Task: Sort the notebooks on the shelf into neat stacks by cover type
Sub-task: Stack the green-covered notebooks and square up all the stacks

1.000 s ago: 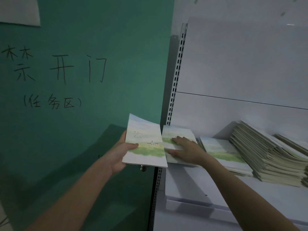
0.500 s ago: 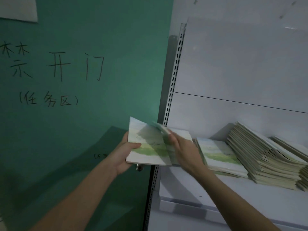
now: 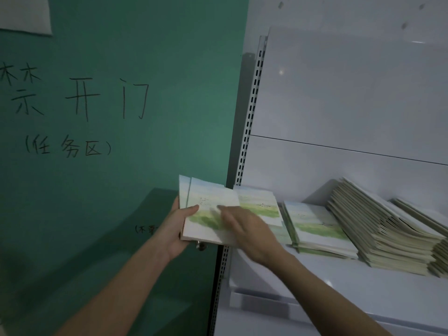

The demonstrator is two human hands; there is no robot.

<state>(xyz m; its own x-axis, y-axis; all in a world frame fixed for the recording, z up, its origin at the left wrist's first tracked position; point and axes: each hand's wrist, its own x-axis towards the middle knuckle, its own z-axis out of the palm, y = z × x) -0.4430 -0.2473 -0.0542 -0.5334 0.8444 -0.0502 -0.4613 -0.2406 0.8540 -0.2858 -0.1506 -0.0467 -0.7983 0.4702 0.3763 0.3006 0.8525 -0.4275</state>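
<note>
My left hand (image 3: 175, 229) grips a small pile of landscape-cover notebooks (image 3: 211, 202), held just left of the white shelf (image 3: 339, 294), thumb on the top cover. My right hand (image 3: 244, 229) lies flat on the top notebook of that pile, fingers spread and blurred. Behind it one more landscape notebook (image 3: 260, 204) rests at the shelf's left end. To the right lies a short stack with the same cover (image 3: 315, 226), then a tall slanted stack of pale notebooks (image 3: 388, 236), and another stack (image 3: 426, 214) at the frame edge.
A green wall (image 3: 121, 117) with black handwriting fills the left side. The shelf's perforated metal upright (image 3: 249, 122) stands between wall and shelf. A white back panel (image 3: 351, 105) rises behind the stacks. A small metal knob (image 3: 201, 246) sits under the held pile.
My right hand lifted a notebook off the shelf's left end and laid it onto the pile in my left hand. That pile now shows two offset covers.
</note>
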